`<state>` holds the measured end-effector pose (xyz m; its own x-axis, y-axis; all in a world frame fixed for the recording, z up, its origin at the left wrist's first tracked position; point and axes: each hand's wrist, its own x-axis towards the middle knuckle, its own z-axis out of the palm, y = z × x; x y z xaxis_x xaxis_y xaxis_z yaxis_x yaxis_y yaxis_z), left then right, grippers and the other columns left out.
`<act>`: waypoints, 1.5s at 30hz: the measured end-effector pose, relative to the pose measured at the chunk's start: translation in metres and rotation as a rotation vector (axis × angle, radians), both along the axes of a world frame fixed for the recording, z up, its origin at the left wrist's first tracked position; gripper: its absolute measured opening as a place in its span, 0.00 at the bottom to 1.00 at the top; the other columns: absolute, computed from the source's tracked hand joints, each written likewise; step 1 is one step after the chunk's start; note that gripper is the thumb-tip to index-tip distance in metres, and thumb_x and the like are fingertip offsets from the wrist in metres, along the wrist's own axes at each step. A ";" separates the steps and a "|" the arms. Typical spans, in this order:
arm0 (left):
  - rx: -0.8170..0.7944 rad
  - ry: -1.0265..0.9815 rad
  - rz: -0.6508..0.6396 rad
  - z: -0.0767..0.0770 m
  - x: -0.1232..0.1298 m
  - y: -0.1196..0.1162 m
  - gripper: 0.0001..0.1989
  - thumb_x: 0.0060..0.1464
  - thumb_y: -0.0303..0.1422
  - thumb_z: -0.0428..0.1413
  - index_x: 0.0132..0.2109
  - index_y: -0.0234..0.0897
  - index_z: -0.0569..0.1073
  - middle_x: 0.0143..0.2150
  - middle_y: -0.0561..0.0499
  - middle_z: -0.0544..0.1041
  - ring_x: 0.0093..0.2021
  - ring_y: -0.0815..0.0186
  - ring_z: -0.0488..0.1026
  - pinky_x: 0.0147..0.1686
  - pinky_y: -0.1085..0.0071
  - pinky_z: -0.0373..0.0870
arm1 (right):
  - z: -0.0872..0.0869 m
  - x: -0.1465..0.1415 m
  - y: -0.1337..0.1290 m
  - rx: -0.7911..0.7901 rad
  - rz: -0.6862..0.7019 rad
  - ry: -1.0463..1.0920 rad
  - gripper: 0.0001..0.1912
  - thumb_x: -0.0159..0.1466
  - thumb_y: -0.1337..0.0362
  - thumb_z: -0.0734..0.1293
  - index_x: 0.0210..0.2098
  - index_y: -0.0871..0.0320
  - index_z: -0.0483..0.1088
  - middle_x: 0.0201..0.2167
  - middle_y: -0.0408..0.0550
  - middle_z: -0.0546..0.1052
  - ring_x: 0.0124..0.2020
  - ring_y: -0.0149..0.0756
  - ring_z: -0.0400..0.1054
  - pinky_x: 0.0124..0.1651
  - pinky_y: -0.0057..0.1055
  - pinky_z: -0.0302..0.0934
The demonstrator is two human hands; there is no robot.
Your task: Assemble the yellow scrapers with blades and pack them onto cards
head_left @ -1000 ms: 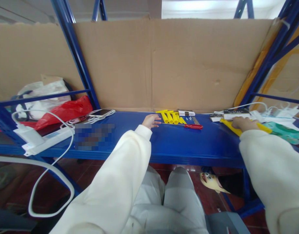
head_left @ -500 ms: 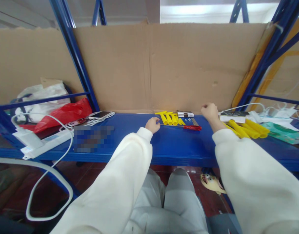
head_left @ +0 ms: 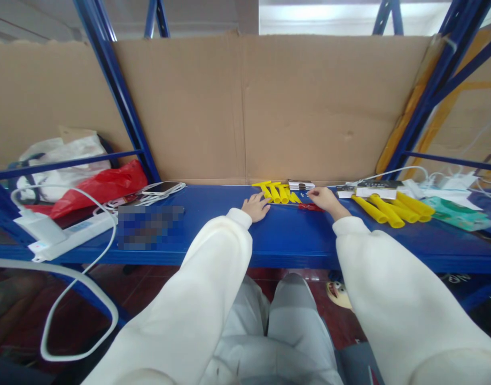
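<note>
My left hand lies palm down on the blue shelf, fingers spread, beside several yellow plastic pieces with tube-like ends. Its fingertips come close to the nearest piece and the thin shaft of a red-handled screwdriver. Over the screwdriver handle is my right hand, its fingertips drawn together and pointing left. Whatever they may pinch is too small to make out. Just behind the fingertips sits a small white stack with a dark band. Small bits lie near it, partly covered by the right hand.
Larger yellow tubes lie at the right, before a black-and-white box and a green packet. At the left are a phone, cables and a white power strip. A cardboard panel closes the back.
My right hand has moved left and down, from beside the box to the screwdriver handle. The left hand has opened from curled fingers to a spread, flat pose.
</note>
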<state>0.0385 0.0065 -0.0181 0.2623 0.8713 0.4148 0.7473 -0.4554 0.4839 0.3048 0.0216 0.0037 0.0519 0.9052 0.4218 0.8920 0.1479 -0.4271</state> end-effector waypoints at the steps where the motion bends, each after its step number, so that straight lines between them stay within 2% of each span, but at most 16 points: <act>1: 0.004 0.038 0.019 0.001 0.000 0.000 0.13 0.59 0.36 0.55 0.50 0.48 0.77 0.66 0.45 0.68 0.68 0.50 0.60 0.65 0.44 0.53 | -0.001 -0.001 0.001 0.001 0.038 -0.002 0.12 0.61 0.69 0.65 0.37 0.61 0.81 0.40 0.53 0.83 0.44 0.42 0.77 0.52 0.32 0.67; 5: -0.061 0.366 0.075 0.009 -0.001 -0.004 0.21 0.67 0.38 0.44 0.62 0.47 0.71 0.73 0.47 0.58 0.72 0.52 0.52 0.65 0.43 0.53 | -0.006 -0.003 0.006 -0.026 0.162 0.016 0.08 0.59 0.68 0.67 0.31 0.59 0.81 0.34 0.50 0.83 0.38 0.41 0.77 0.47 0.32 0.69; 8: -0.069 0.479 0.109 0.016 -0.002 -0.008 0.24 0.69 0.38 0.38 0.64 0.45 0.68 0.75 0.48 0.53 0.73 0.54 0.48 0.66 0.44 0.54 | -0.007 -0.003 0.007 -0.043 0.235 0.037 0.07 0.58 0.67 0.68 0.28 0.58 0.80 0.32 0.48 0.83 0.36 0.40 0.77 0.45 0.32 0.70; 11: -0.080 0.447 0.167 0.020 -0.003 -0.011 0.24 0.69 0.38 0.37 0.63 0.44 0.70 0.75 0.50 0.53 0.73 0.55 0.49 0.65 0.44 0.56 | -0.006 -0.004 0.004 -0.089 0.296 0.048 0.06 0.58 0.65 0.69 0.28 0.58 0.79 0.32 0.47 0.83 0.35 0.40 0.77 0.45 0.33 0.70; 15: -0.098 0.316 0.321 0.022 -0.006 -0.012 0.24 0.68 0.37 0.38 0.62 0.44 0.72 0.73 0.49 0.58 0.72 0.53 0.53 0.64 0.44 0.57 | -0.005 -0.006 -0.001 -0.144 0.335 0.065 0.06 0.58 0.66 0.69 0.30 0.58 0.80 0.34 0.48 0.83 0.37 0.40 0.77 0.46 0.33 0.69; 18: -0.134 0.196 0.455 0.025 -0.009 -0.013 0.23 0.66 0.36 0.42 0.62 0.40 0.72 0.68 0.43 0.66 0.68 0.52 0.61 0.62 0.46 0.60 | -0.004 -0.006 -0.003 -0.173 0.352 0.067 0.06 0.58 0.66 0.69 0.31 0.59 0.80 0.35 0.48 0.83 0.37 0.39 0.76 0.46 0.33 0.69; 21: -0.193 0.130 0.565 0.028 -0.012 -0.013 0.21 0.63 0.35 0.46 0.57 0.36 0.75 0.60 0.38 0.75 0.61 0.51 0.70 0.59 0.49 0.62 | -0.003 -0.004 -0.002 -0.188 0.357 0.034 0.07 0.57 0.66 0.69 0.32 0.58 0.80 0.34 0.47 0.83 0.37 0.38 0.76 0.46 0.31 0.69; 26: -0.150 0.179 0.661 0.030 -0.019 -0.011 0.15 0.60 0.31 0.51 0.48 0.35 0.79 0.52 0.36 0.80 0.56 0.49 0.75 0.59 0.47 0.59 | -0.002 0.002 -0.001 -0.207 0.228 -0.081 0.07 0.55 0.67 0.69 0.32 0.57 0.80 0.32 0.46 0.82 0.37 0.38 0.75 0.44 0.29 0.67; 28: -0.098 0.210 0.672 0.030 -0.020 -0.011 0.15 0.60 0.30 0.51 0.49 0.34 0.79 0.54 0.35 0.78 0.57 0.49 0.73 0.58 0.49 0.60 | 0.000 0.002 -0.004 -0.230 0.169 -0.122 0.08 0.55 0.66 0.68 0.33 0.56 0.80 0.31 0.46 0.82 0.37 0.38 0.75 0.45 0.30 0.67; 31: -0.030 0.235 0.597 0.029 -0.021 -0.011 0.16 0.60 0.31 0.53 0.53 0.37 0.77 0.57 0.38 0.76 0.59 0.52 0.71 0.55 0.56 0.65 | 0.005 -0.002 -0.011 -0.276 0.071 -0.181 0.11 0.55 0.67 0.66 0.34 0.55 0.80 0.33 0.47 0.82 0.40 0.41 0.75 0.47 0.33 0.66; 34: -0.077 0.249 0.518 0.028 -0.021 -0.012 0.19 0.60 0.30 0.53 0.58 0.44 0.74 0.55 0.43 0.78 0.57 0.55 0.73 0.54 0.60 0.67 | 0.011 -0.009 -0.020 -0.310 -0.027 -0.224 0.13 0.56 0.69 0.64 0.35 0.54 0.79 0.39 0.49 0.82 0.44 0.45 0.75 0.51 0.40 0.65; 37: -0.133 0.266 0.515 0.028 -0.021 -0.014 0.22 0.60 0.27 0.51 0.58 0.47 0.75 0.54 0.46 0.80 0.56 0.56 0.74 0.55 0.60 0.66 | 0.015 -0.013 -0.026 -0.339 -0.085 -0.241 0.15 0.58 0.70 0.62 0.38 0.55 0.79 0.43 0.51 0.82 0.48 0.48 0.74 0.56 0.46 0.63; 41: -0.145 0.287 0.562 0.031 -0.022 -0.016 0.23 0.55 0.27 0.54 0.58 0.44 0.75 0.56 0.43 0.78 0.58 0.53 0.73 0.56 0.56 0.66 | 0.016 -0.013 -0.026 -0.369 -0.128 -0.240 0.17 0.59 0.70 0.61 0.41 0.55 0.79 0.45 0.53 0.81 0.52 0.50 0.73 0.59 0.50 0.59; 45: -0.182 0.316 0.657 0.031 -0.021 -0.019 0.24 0.54 0.30 0.56 0.59 0.39 0.72 0.60 0.37 0.73 0.61 0.49 0.68 0.57 0.51 0.65 | 0.014 -0.009 -0.022 -0.368 -0.148 -0.235 0.18 0.58 0.71 0.61 0.43 0.56 0.78 0.45 0.55 0.81 0.52 0.51 0.73 0.58 0.49 0.60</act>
